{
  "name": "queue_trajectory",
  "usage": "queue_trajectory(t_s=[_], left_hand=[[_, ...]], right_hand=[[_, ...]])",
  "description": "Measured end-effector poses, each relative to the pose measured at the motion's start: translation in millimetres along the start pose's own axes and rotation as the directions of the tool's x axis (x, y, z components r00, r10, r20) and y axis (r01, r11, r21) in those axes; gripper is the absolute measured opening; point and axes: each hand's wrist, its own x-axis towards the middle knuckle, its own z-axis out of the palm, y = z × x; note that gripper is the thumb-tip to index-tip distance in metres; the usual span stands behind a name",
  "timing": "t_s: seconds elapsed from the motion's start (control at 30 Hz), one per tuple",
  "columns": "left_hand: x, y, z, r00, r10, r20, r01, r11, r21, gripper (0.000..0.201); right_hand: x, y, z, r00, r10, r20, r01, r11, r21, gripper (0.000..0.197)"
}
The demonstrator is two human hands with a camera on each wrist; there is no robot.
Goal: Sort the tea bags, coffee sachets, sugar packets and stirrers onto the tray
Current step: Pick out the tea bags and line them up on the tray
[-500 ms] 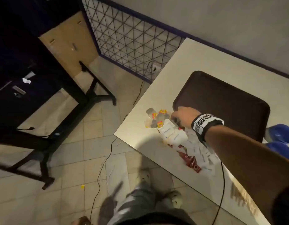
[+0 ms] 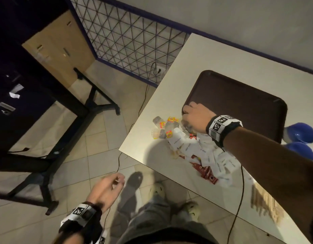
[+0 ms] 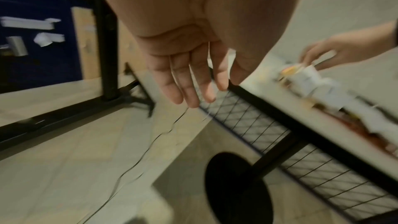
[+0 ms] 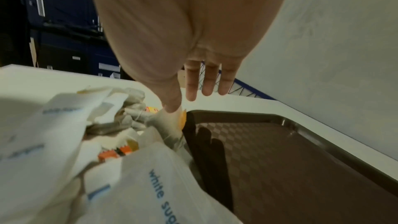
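At desk edge, left hand [image 2: 106,186] now in view, open, empty. Right hand [image 2: 196,117] pinching a tea bag [image 4: 170,125] beside the bare tray [image 2: 240,106]; sorting barely started.

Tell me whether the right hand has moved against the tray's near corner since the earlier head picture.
Yes, slightly: the right hand now overlaps the tray corner more, farther from the pile.

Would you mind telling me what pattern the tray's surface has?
A brown checkered texture on the tray, clearest in the right wrist view.
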Motion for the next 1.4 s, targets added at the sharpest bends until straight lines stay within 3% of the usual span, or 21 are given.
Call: queue_trajectory(t_s=[0.1, 0.17, 0.23, 0.3, 0.37, 0.43, 0.5, 0.6, 0.67, 0.83, 0.9, 1.03, 1.13, 1.27, 1.4], left_hand=[[36, 69, -20, 0.968, 0.221, -0.118, -0.231, 0.969, -0.083, 0.012], [59, 123, -27, 0.898, 0.387, -0.207, -0.415, 0.903, -0.111, 0.011], [81, 173, -29, 0.795, 0.546, -0.267, -0.588, 0.801, -0.111, 0.013], [99, 218, -21, 0.742, 0.628, -0.233, -0.666, 0.729, -0.155, 0.021], [114, 254, -7, 0.773, 0.623, -0.119, -0.632, 0.745, -0.212, 0.032], [122, 282, 8, 0.802, 0.597, 0.032, -0.536, 0.741, -0.405, 0.042], [131, 296, 25, 0.774, 0.623, 0.115, -0.462, 0.679, -0.571, 0.05], [143, 305, 48, 0.703, 0.694, 0.155, -0.479, 0.623, -0.618, 0.048], [147, 311, 61, 0.681, 0.712, 0.169, -0.473, 0.605, -0.641, 0.044], [148, 314, 89, 0.652, 0.755, 0.069, -0.491, 0.49, -0.72, 0.027], [142, 306, 99, 0.653, 0.758, 0.007, -0.499, 0.437, -0.748, 0.021], [108, 285, 114, 0.709, 0.698, -0.101, -0.472, 0.363, -0.803, 0.02], [77, 267, 125, 0.709, 0.689, -0.15, -0.477, 0.312, -0.822, 0.019], [36, 242, 135, 0.669, 0.731, -0.13, -0.545, 0.364, -0.755, 0.015], [-1, 227, 140, 0.645, 0.756, -0.11, -0.574, 0.385, -0.723, 0.01]], right_hand=[[-25, 6, -19, 0.999, 0.03, -0.035, -0.023, 0.983, 0.182, 0.018], [-44, 8, -34, 0.991, 0.13, 0.003, -0.119, 0.896, 0.428, 0.008], [-64, 16, -42, 0.978, 0.2, 0.065, -0.198, 0.769, 0.607, 0.014], [-83, 29, -47, 0.973, 0.224, 0.055, -0.193, 0.662, 0.724, 0.014], [-99, 39, -46, 0.971, 0.24, 0.023, -0.158, 0.564, 0.81, 0.013], [-113, 50, -43, 0.968, 0.248, -0.037, -0.089, 0.476, 0.875, 0.01], [-126, 62, -36, 0.961, 0.25, -0.114, -0.007, 0.439, 0.898, 0.008], [-140, 79, -16, 0.95, 0.262, -0.171, 0.054, 0.4, 0.915, 0.006], [-144, 85, 1, 0.933, 0.295, -0.208, 0.076, 0.401, 0.913, 0.009], [-152, 74, 30, 0.866, 0.414, -0.279, 0.109, 0.389, 0.915, 0.013], [-159, 58, 37, 0.837, 0.473, -0.275, 0.133, 0.311, 0.941, 0.019], [-187, 14, 50, 0.811, 0.553, -0.189, 0.181, 0.07, 0.981, 0.043], [-212, -22, 63, 0.792, 0.57, -0.217, 0.204, 0.088, 0.975, 0.039], [-244, -59, 70, 0.717, 0.65, -0.253, 0.255, 0.093, 0.962, 0.03], [-274, -93, 64, 0.723, 0.628, -0.288, 0.248, 0.152, 0.957, 0.017]])
